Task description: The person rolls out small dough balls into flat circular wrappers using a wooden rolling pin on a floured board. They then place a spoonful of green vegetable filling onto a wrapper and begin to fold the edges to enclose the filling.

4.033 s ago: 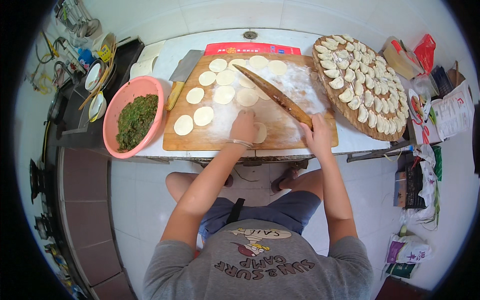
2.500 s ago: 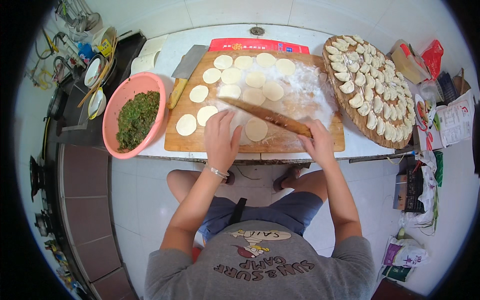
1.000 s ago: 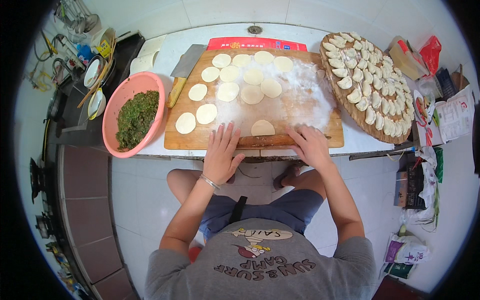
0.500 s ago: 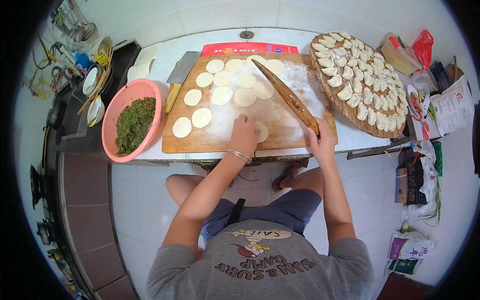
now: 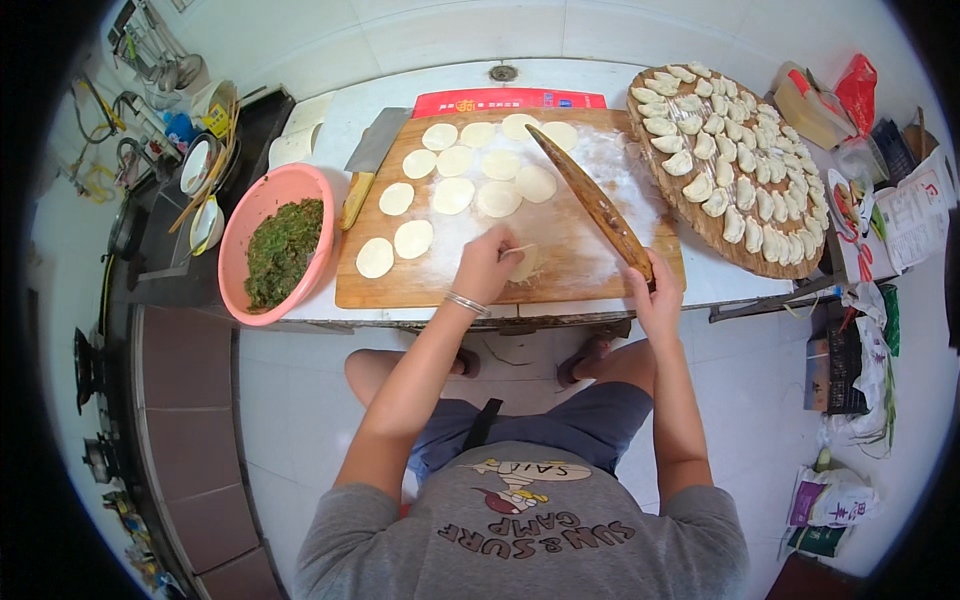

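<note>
At the near middle of the floured board (image 5: 400, 287), a pale, thin, roughly round wrapper (image 5: 526, 262) is pinched at its left edge between the fingertips of the left hand (image 5: 486, 266). To its right, the pin (image 5: 590, 197), brown, dark-blotched and tapered to its far-left tip, is gripped by its near end in the right hand (image 5: 657, 298). Similar smooth, creamy rounds (image 5: 453, 196) are spread across the board's left and far parts.

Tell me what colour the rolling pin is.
The rolling pin in the right hand is brown with darker patches, best seen in the head view.
</note>
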### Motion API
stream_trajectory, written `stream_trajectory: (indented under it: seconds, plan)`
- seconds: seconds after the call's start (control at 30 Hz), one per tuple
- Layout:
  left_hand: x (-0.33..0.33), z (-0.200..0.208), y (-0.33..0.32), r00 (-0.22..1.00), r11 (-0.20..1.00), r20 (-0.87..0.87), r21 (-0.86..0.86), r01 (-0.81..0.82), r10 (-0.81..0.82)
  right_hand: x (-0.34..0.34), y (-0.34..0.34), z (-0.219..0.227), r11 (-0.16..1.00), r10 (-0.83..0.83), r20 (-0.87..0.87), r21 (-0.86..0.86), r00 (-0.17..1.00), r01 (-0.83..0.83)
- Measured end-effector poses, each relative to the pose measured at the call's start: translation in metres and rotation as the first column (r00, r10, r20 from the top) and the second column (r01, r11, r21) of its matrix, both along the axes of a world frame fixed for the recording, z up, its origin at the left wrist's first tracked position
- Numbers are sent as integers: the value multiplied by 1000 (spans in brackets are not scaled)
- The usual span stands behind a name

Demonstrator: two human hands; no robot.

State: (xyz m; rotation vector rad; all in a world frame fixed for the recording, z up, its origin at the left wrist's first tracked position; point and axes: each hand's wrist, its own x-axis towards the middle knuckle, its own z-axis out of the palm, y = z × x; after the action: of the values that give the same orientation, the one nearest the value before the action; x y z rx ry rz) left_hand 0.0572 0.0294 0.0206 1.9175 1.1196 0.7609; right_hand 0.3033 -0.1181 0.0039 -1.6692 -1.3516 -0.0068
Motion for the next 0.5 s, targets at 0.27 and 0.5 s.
stream_trajectory:
  seconds: [0.27,0.5]
  plan:
    - [-48,2,27,935,871,-149,434,-231,322,-2,1,5,998,-34,30,-55,999,35]
    - [-9,-1,35,982,934,-183,357,15,54,-4,-17,5,994,-76,-50,-83,996,71]
